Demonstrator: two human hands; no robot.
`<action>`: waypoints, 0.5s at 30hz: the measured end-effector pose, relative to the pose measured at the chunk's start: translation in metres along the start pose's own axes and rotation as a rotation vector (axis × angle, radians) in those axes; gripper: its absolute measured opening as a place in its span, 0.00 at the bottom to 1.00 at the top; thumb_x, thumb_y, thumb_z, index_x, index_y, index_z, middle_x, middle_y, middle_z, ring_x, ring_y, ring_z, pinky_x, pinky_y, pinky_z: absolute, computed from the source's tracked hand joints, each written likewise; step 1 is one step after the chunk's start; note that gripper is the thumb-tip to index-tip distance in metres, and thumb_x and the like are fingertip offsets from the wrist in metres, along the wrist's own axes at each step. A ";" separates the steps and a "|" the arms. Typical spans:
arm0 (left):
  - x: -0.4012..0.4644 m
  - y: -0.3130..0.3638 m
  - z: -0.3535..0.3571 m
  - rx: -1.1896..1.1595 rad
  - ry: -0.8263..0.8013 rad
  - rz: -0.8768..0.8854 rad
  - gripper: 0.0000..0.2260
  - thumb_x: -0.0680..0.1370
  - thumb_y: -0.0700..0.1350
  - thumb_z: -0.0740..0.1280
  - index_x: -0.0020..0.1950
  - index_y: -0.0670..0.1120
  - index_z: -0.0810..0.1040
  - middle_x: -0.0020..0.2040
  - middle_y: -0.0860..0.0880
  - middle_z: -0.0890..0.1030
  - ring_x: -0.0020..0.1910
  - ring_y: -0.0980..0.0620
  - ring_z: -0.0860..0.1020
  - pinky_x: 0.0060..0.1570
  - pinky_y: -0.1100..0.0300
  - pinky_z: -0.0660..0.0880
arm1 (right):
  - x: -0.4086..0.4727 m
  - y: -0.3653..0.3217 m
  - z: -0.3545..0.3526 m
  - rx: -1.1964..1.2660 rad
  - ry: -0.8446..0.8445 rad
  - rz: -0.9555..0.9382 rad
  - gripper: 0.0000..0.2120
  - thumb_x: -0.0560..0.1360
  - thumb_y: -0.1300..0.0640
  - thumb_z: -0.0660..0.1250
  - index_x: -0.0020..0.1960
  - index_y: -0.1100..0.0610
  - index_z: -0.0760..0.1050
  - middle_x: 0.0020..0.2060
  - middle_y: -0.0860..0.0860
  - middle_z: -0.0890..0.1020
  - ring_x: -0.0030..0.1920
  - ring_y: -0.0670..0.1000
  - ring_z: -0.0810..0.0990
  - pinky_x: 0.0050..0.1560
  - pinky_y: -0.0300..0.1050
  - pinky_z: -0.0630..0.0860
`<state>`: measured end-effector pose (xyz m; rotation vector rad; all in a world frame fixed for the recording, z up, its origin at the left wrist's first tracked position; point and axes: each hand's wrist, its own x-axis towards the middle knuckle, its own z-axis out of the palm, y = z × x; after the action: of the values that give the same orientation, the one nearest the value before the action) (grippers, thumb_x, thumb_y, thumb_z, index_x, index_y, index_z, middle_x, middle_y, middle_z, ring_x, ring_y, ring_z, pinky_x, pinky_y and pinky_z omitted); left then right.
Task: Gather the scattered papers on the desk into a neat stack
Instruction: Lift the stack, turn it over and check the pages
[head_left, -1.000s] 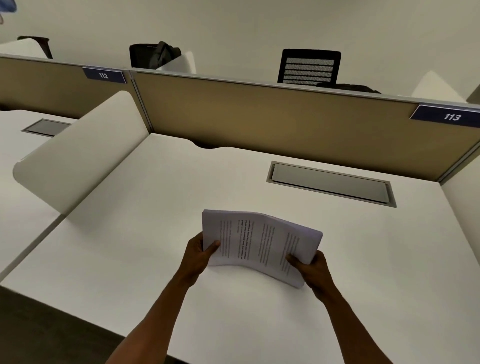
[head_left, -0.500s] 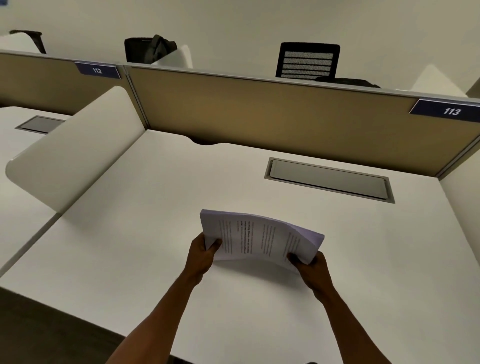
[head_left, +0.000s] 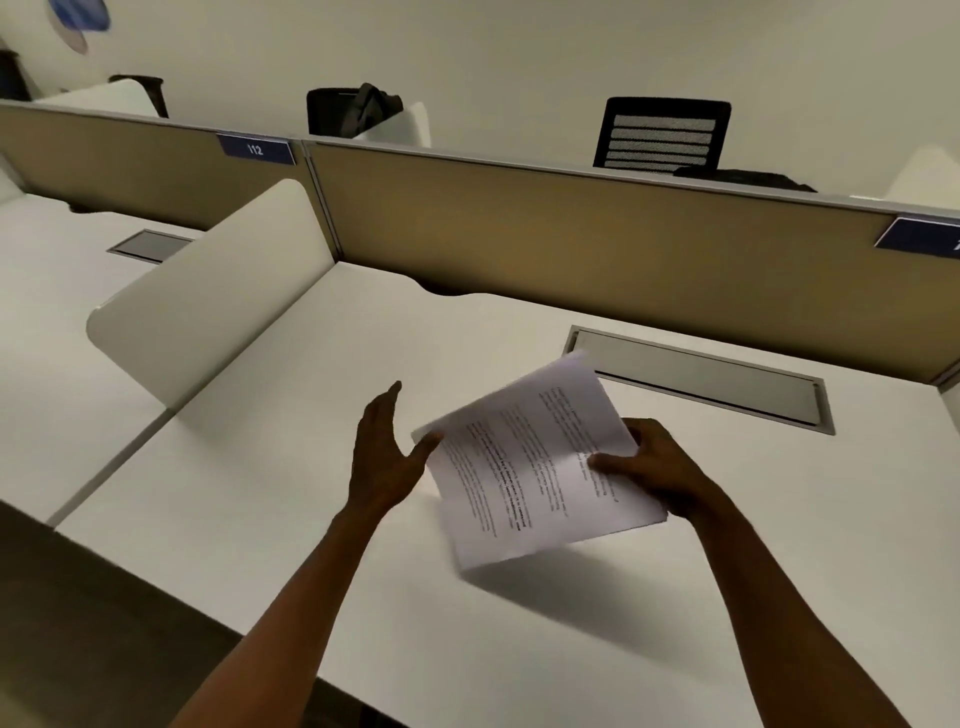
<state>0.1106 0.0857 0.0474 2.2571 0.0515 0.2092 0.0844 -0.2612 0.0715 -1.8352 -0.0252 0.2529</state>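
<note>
right hand gripping papers, desk

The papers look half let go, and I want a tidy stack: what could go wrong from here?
1. Only the right hand pinches the papers; the left hand is open beside them, so sheets may fan or slip.
2. The papers hang tilted above the desk, so they might land skewed.

two bare, sleeveless forearms

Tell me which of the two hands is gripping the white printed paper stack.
The right hand pinches the white printed paper stack; the left hand is open.
</note>
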 end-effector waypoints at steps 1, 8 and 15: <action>0.007 0.009 -0.010 0.029 -0.026 0.062 0.38 0.74 0.58 0.73 0.80 0.52 0.61 0.78 0.50 0.66 0.77 0.50 0.63 0.76 0.49 0.63 | 0.006 -0.010 0.000 -0.039 -0.054 -0.014 0.13 0.69 0.58 0.76 0.53 0.53 0.83 0.47 0.50 0.87 0.45 0.54 0.86 0.44 0.48 0.82; 0.034 0.034 -0.068 -0.187 -0.602 0.037 0.15 0.80 0.58 0.64 0.62 0.53 0.81 0.55 0.50 0.86 0.51 0.49 0.86 0.53 0.46 0.83 | 0.046 -0.074 0.017 -0.091 -0.309 -0.033 0.12 0.70 0.57 0.78 0.53 0.53 0.84 0.49 0.51 0.87 0.46 0.55 0.86 0.45 0.47 0.84; 0.059 -0.008 -0.102 -0.546 -0.383 -0.044 0.16 0.78 0.57 0.69 0.57 0.46 0.84 0.52 0.43 0.87 0.49 0.43 0.86 0.48 0.53 0.83 | 0.101 -0.097 0.034 0.603 -0.486 0.016 0.41 0.65 0.26 0.65 0.67 0.54 0.77 0.57 0.55 0.84 0.56 0.58 0.83 0.52 0.55 0.81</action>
<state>0.1524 0.1746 0.1128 1.7143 -0.1431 -0.2138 0.1874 -0.1870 0.1398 -1.1449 -0.2465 0.6398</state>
